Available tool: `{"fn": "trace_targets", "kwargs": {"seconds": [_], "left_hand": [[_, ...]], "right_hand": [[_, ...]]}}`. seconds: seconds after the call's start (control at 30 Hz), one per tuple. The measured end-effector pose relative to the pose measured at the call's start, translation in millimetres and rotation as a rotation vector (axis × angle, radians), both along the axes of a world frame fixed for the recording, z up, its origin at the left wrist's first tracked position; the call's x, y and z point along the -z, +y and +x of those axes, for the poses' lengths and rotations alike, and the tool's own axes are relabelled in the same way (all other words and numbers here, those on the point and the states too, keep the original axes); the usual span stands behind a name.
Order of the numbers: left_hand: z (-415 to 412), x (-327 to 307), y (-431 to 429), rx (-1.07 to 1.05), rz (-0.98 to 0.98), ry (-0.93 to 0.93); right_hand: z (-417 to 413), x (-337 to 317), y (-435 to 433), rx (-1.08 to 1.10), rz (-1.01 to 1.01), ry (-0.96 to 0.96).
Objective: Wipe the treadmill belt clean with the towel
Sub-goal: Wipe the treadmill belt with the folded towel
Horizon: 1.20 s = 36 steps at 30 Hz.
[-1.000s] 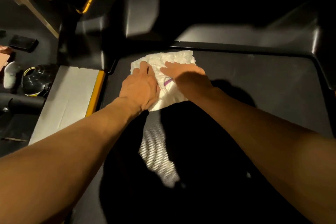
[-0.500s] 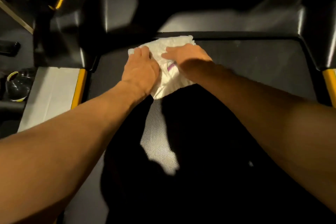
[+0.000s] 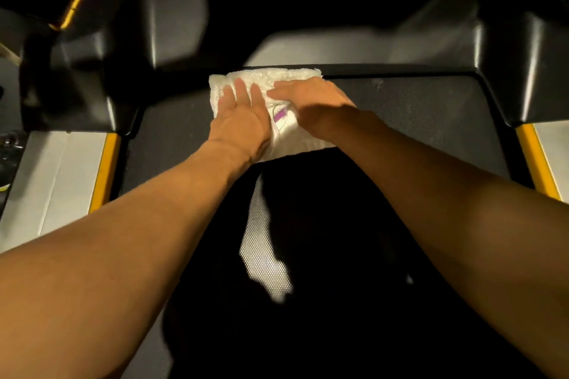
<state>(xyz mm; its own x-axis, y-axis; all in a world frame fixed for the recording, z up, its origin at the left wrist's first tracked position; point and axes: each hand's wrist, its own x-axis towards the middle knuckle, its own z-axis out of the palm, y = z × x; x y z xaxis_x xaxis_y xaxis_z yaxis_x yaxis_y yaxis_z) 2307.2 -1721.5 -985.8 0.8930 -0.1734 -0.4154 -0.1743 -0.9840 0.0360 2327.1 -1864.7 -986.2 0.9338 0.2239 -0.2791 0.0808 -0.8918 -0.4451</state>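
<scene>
A white towel (image 3: 288,76) with a small purple mark lies on the dark treadmill belt (image 3: 415,114), its far edge against the front motor cover. My left hand (image 3: 243,120) presses flat on the towel's left half, fingers stretched forward. Beside it, my right hand (image 3: 314,98) presses on the right half, fingers pointing left over the towel. Both palms hide the towel's middle. My arms and head throw a dark shadow over the near belt.
The black motor cover (image 3: 323,49) with its logo rises just beyond the towel. Black upright bases stand at the left (image 3: 80,80) and right (image 3: 523,77). Grey side rails with yellow strips (image 3: 104,169) (image 3: 535,160) border the belt.
Both hands have slid the towel forward and to the right along the belt, up to the edge of the motor cover. My view has shifted right.
</scene>
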Motion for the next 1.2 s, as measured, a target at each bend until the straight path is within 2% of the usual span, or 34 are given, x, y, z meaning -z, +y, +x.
{"fn": "trace_targets", "kwargs": {"seconds": [0.17, 0.23, 0.3, 0.53, 0.67, 0.83, 0.97, 1.03, 1.1, 1.2], "left_hand": [[-10.1, 13.0, -7.7, 0.042, 0.006, -0.107], [-23.1, 12.2, -12.8, 0.049, -0.002, -0.086], [-26.0, 12.8, -16.3, 0.064, 0.026, -0.065], [3.0, 19.5, -18.7, 0.096, 0.025, -0.149], [-22.0, 18.6, -23.9, 0.138, -0.024, -0.145], [-19.0, 17.0, -37.4, 0.076, -0.027, -0.099], [-6.5, 15.9, -55.6, 0.041, -0.016, -0.115], [-10.7, 11.5, -59.0, 0.055, -0.014, -0.093], [-22.0, 11.2, -60.7, 0.101, -0.014, -0.066], [-29.2, 5.8, -68.2, 0.093, -0.057, -0.029]], "right_hand": [[-24.6, 10.0, -4.3, 0.045, 0.013, -0.083], [-34.0, 13.4, -9.6, -0.028, -0.102, -0.168], [-33.2, 17.4, -16.3, -0.079, -0.097, -0.208], [-15.7, -11.7, -10.7, 0.059, -0.087, -0.084], [-50.6, -2.1, -19.3, -0.022, -0.205, -0.302], [-43.8, 8.4, -28.9, 0.042, -0.070, -0.234], [-35.2, 6.5, -31.2, 0.023, -0.091, -0.115], [-43.6, 5.4, -37.3, 0.037, -0.121, -0.166], [-59.8, 6.0, -43.6, 0.040, -0.070, -0.257], [-67.4, 4.3, -51.5, 0.073, 0.025, -0.269]]}}
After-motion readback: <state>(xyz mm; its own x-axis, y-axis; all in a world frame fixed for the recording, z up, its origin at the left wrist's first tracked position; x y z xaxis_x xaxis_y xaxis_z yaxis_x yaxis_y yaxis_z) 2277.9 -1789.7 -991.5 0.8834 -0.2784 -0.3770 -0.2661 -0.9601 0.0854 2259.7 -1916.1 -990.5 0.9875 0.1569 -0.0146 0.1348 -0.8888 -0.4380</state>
